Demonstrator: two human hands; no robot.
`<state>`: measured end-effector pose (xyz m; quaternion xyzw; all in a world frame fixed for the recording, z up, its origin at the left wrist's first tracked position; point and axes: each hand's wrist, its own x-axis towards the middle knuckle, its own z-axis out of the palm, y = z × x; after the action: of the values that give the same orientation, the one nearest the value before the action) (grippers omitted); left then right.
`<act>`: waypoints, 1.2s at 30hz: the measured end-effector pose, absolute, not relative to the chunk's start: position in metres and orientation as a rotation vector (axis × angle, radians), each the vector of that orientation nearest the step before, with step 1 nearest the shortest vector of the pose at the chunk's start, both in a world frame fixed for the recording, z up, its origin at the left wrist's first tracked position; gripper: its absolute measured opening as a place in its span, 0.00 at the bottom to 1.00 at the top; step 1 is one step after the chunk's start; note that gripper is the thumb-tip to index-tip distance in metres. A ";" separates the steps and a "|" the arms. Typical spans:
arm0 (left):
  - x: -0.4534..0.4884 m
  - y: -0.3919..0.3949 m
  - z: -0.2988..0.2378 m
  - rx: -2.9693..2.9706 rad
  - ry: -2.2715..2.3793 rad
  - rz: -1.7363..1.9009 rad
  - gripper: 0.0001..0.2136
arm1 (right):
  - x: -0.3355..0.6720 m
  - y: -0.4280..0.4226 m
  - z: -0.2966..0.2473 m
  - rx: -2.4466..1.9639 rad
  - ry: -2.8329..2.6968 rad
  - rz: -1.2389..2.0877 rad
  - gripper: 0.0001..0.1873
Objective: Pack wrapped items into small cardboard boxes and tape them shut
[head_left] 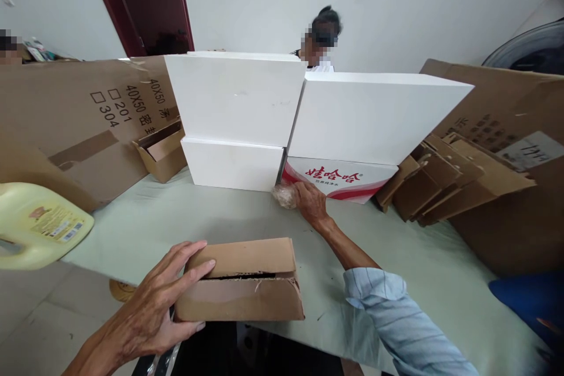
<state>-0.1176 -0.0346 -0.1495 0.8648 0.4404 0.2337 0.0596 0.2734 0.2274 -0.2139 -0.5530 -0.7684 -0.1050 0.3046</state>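
My small brown box sits at the near edge of the worktop, with a ragged slit along it. My left hand grips its left end, thumb low and fingers on top. My right hand is near the far edge, its fingers bent against a clear, shiny lump; I can't tell if they grip it. Just behind stand white boxes and a red-and-white box. A yellow jug is at the left edge, brown cardboard pieces at the right.
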 end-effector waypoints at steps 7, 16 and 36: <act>-0.120 -0.033 -0.155 2.592 1.351 0.703 0.43 | 0.266 0.226 -0.230 -1.462 -2.167 -0.370 0.19; -0.121 -0.033 -0.156 2.587 1.346 0.717 0.42 | 0.266 0.230 -0.238 -1.459 -2.238 -0.428 0.17; -0.122 -0.033 -0.158 2.615 1.346 0.686 0.41 | 0.263 0.212 -0.252 -1.513 -2.334 -0.481 0.25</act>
<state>-0.1219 -0.0328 -0.1580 0.8643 0.4448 0.2267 0.0608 0.2625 0.2120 -0.2516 -0.5292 -0.8164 -0.1683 0.1587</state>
